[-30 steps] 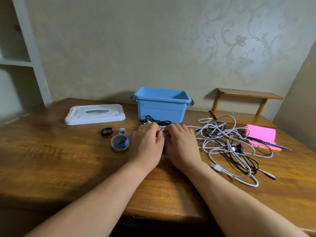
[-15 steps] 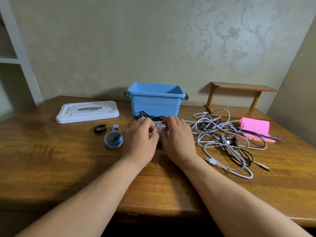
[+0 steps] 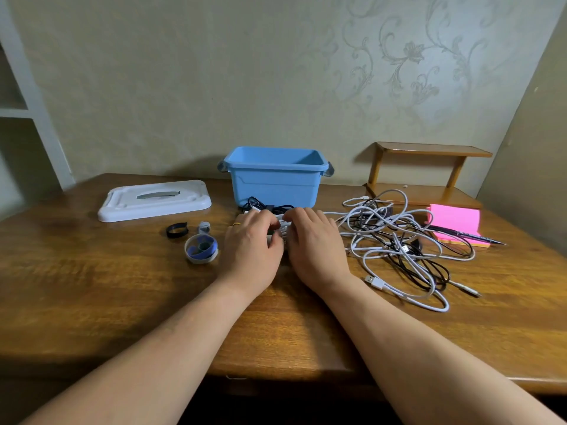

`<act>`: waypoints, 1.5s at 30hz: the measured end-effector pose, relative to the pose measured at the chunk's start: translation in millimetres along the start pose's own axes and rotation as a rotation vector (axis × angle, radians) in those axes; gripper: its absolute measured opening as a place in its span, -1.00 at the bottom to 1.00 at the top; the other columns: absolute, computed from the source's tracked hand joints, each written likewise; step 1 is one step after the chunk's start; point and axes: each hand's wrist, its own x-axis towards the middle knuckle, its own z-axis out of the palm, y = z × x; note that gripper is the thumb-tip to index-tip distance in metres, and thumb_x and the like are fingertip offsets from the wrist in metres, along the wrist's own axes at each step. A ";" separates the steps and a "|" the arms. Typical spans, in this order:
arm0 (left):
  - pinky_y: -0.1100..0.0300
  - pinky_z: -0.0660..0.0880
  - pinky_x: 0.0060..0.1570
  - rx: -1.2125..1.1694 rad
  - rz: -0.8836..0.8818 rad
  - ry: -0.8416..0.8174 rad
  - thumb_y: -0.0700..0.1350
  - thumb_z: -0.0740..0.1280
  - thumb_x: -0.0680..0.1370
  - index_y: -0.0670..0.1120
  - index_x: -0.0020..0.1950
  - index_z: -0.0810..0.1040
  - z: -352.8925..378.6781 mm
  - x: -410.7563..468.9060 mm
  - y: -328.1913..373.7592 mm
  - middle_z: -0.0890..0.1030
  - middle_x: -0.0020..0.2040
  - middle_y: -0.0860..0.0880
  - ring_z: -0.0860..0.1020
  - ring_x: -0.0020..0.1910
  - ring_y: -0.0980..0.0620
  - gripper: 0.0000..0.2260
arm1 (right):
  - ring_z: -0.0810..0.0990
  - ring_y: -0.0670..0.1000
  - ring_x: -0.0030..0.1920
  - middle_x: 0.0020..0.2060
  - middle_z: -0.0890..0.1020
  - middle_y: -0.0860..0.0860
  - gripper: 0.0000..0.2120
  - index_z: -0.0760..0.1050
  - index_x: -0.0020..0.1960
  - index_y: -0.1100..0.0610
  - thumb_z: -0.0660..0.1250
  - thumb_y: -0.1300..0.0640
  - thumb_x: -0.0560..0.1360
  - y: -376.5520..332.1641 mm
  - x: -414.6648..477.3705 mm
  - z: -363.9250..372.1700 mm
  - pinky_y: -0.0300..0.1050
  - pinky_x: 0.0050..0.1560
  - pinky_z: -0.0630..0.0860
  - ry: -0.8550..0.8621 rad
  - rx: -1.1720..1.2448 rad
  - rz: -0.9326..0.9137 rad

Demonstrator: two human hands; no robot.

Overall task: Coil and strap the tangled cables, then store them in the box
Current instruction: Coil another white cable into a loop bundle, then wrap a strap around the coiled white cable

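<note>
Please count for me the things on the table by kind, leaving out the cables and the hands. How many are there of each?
Blue box: 1
White lid: 1
Strap items: 3 (black loop, small roll, round reel)
Pink note pad: 1
Pen: 1
Wooden shelf: 1
Total: 8

Pale wall with faint floral pattern, brown wooden table, small wooden shelf, white shelving at left

The lid lies left of the box, the tangled cables right of it, the strap roll before it leftward, a coiled cable just before it.
</note>
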 end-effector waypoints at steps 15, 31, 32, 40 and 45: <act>-0.10 0.56 -0.01 0.020 0.030 0.056 0.04 0.16 0.73 0.01 -0.12 0.56 0.9 0.3 -2.9 0.56 -0.07 0.05 0.50 -0.03 0.02 -0.69 | 0.55 0.12 0.05 0.04 0.63 0.00 -0.82 0.53 0.24 0.04 0.33 0.14 0.64 3.3 1.4 4.0 0.12 0.01 0.48 0.020 0.005 -0.033; -0.10 0.56 0.15 0.057 0.035 0.020 -0.07 0.28 0.68 -0.03 0.22 0.66 4.9 0.4 -5.5 0.62 0.12 0.01 0.55 0.17 -0.03 -0.80 | 0.53 0.10 0.29 0.33 0.59 0.00 -0.44 0.35 0.59 0.02 0.05 0.04 0.60 -4.4 1.9 -6.9 0.11 0.24 0.48 -0.118 -0.041 0.035; -0.10 0.56 0.18 0.065 0.035 0.013 -0.09 0.32 0.66 -0.03 0.25 0.65 4.4 0.2 -5.0 0.63 0.15 0.00 0.55 0.20 -0.04 -0.80 | 0.53 0.11 0.28 0.32 0.59 0.00 -0.44 0.36 0.58 0.03 0.04 0.03 0.60 -4.8 1.5 -7.2 0.11 0.23 0.49 -0.113 -0.044 0.033; -0.02 0.55 -0.01 0.124 0.055 0.012 -0.15 0.43 0.61 0.03 -0.04 0.40 3.1 -0.2 0.8 0.51 -0.06 0.07 0.47 -0.05 0.01 -0.79 | 0.52 0.12 0.02 0.02 0.56 0.03 -0.78 0.49 0.19 0.09 0.20 0.15 0.57 -6.5 -1.2 -7.9 0.10 0.04 0.53 -0.031 -0.043 0.048; -0.05 0.53 -0.02 0.143 0.140 -0.005 -0.10 0.40 0.63 0.04 -0.12 0.40 4.2 -2.1 -1.2 0.51 -0.07 0.03 0.50 -0.04 -0.06 -0.79 | 0.59 0.11 -0.01 0.04 0.61 0.00 -0.89 0.49 0.16 0.06 0.27 0.10 0.66 -2.5 -2.5 -31.8 0.10 -0.08 0.55 -0.053 0.114 0.103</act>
